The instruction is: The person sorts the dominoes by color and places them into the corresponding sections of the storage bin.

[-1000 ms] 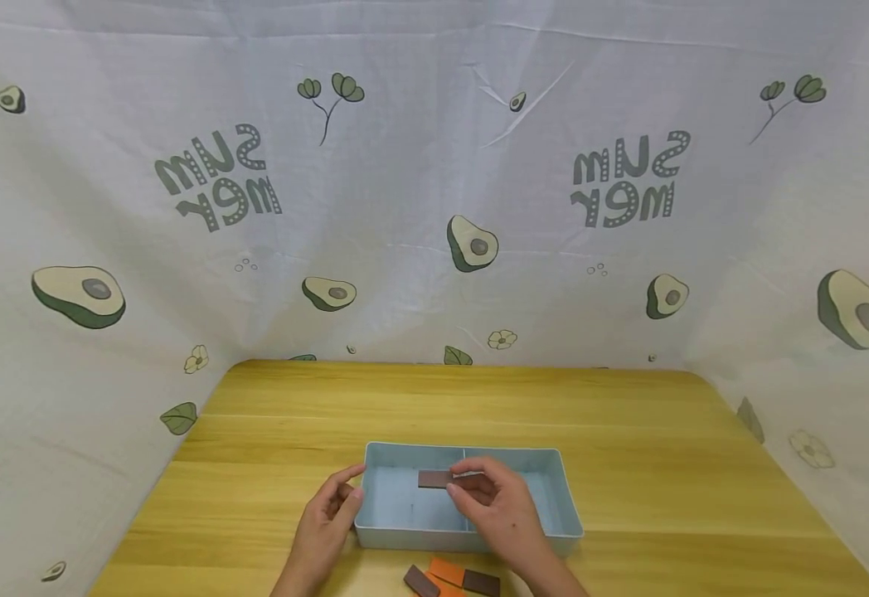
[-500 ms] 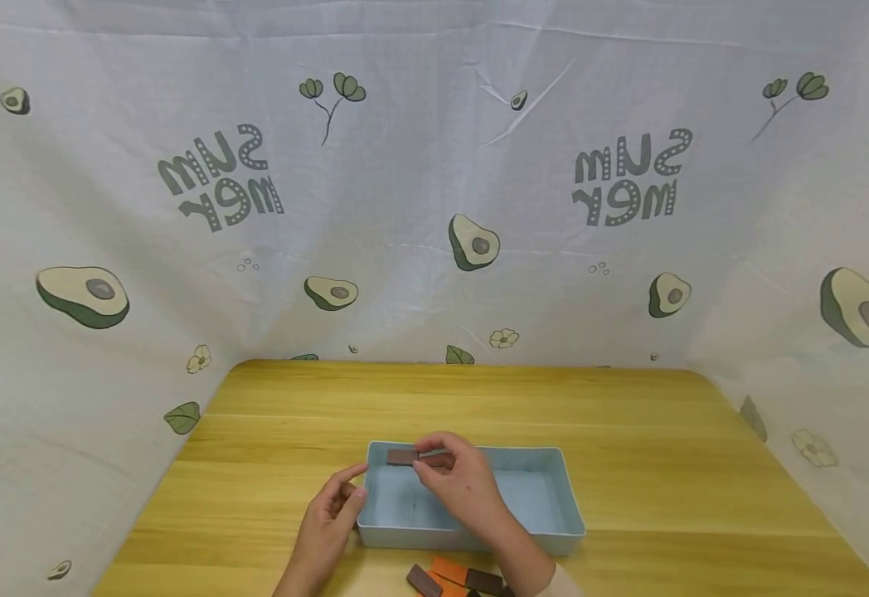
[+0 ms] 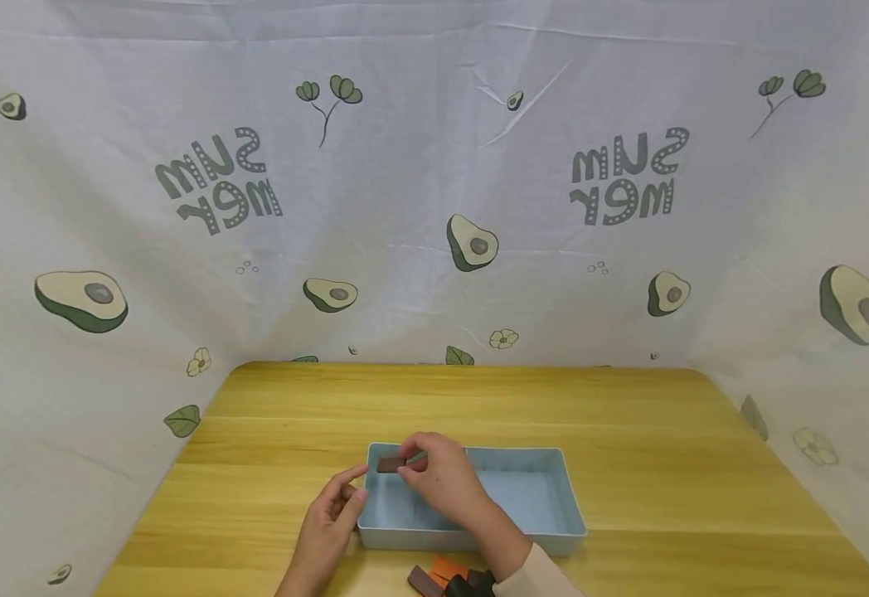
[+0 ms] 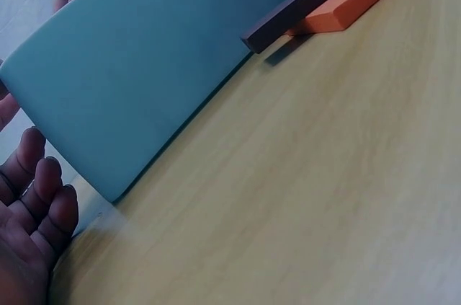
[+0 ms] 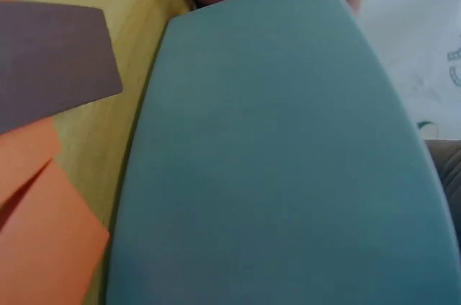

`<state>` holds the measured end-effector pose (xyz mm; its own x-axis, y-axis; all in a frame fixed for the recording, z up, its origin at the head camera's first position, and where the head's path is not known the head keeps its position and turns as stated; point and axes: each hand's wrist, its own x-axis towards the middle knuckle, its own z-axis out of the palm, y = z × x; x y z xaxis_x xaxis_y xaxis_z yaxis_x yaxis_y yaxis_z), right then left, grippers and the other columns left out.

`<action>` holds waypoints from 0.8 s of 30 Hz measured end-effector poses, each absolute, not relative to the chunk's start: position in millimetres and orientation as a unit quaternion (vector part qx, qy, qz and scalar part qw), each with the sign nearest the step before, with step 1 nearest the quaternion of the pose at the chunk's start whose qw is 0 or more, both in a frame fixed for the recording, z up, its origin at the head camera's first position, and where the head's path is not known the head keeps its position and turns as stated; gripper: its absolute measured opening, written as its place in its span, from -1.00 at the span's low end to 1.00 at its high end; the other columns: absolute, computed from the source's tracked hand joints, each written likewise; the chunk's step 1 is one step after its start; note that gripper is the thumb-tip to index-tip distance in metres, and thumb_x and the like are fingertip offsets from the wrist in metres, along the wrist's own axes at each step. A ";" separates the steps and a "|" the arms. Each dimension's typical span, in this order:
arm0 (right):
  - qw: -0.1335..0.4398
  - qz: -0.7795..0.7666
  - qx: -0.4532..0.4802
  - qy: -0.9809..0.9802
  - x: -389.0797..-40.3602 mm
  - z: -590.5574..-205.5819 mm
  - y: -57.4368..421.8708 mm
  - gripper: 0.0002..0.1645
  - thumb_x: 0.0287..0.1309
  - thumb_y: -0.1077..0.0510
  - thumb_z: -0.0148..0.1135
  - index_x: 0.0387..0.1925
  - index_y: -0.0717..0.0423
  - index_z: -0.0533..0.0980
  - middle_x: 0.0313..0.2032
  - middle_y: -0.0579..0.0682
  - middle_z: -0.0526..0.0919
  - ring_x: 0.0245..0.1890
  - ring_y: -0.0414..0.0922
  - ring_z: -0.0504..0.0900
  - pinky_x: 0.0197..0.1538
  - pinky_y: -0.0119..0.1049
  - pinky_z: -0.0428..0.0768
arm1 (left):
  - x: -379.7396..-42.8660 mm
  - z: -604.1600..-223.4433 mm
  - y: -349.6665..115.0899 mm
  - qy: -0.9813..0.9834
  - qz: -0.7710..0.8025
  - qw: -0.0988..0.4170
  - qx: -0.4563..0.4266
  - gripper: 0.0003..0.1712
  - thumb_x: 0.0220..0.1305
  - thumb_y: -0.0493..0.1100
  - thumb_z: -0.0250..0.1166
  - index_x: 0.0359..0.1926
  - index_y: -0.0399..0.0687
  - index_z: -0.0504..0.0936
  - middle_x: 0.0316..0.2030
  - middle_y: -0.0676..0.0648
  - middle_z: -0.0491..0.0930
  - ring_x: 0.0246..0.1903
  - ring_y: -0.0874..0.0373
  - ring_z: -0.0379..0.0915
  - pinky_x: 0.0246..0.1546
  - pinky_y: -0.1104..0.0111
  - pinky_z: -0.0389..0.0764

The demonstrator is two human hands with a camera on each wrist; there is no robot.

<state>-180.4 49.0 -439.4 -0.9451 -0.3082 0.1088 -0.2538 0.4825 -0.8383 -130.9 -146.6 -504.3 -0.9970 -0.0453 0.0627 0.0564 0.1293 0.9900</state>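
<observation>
In the head view, we look over a wood-grain table (image 3: 614, 464) walled in by a pale cloth (image 3: 390, 191) printed with avocados, flowers and leaves (its "summer" lettering reads mirrored). On the table sits a shallow light-blue box (image 3: 472, 540). Our left hand (image 3: 328, 514) lies loosely bent, index finger and thumb apart, fingertips at the box's left end. Our right hand (image 3: 442, 482) pinches a dark brown block (image 3: 391, 465) between thumb and fingers over the far left corner of the box; we cannot tell whether the block touches its floor. Near the box's front wall lie orange blocks (image 3: 449, 568) and another brown block (image 3: 424, 580), just beside a black object (image 3: 464, 585) by the right wrist.

In the left wrist view, we see the left hand's fingers relaxed and slightly curled beside the box, while brown and orange pieces lie along its front.

In the right wrist view, the box wall fills the middle, with the left hand at its far end; we cannot make out the right hand's pinch here.
</observation>
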 end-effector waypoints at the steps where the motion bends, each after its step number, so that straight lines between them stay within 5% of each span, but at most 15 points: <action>1: 0.026 -0.471 -0.173 0.865 -181.3 -440.6 47.1 -0.81 0.17 0.31 0.43 -0.18 0.09 0.64 -0.14 0.04 0.69 -0.21 -0.04 0.77 -0.27 -0.32 0.70 | -131.0 -504.6 -146.7 -0.750 -0.660 0.038 -0.004 -0.62 0.48 -0.12 0.23 0.26 -0.01 0.58 -0.34 0.00 0.45 -0.47 0.29 0.35 -0.39 0.44 0.46; 14: -0.047 -0.302 -0.183 0.934 -178.8 -454.7 32.7 -0.83 0.07 0.28 0.51 -0.32 0.04 0.66 -0.28 -0.06 0.76 -0.38 -0.25 0.68 -0.35 -0.41 0.59 | -130.0 -502.8 -146.9 -0.755 -0.655 0.032 0.002 -0.60 0.49 -0.11 0.22 0.28 -0.02 0.56 -0.33 -0.01 0.46 -0.46 0.29 0.37 -0.37 0.44 0.48; 24: 0.026 -0.366 -0.172 0.914 -181.7 -458.7 33.2 -0.84 0.12 0.30 0.46 -0.25 0.08 0.66 -0.19 0.01 0.77 -0.28 -0.17 0.74 -0.26 -0.29 0.67 | -130.4 -504.9 -147.7 -0.753 -0.658 0.035 -0.006 -0.60 0.49 -0.11 0.22 0.28 -0.02 0.56 -0.31 -0.02 0.46 -0.45 0.30 0.37 -0.37 0.44 0.49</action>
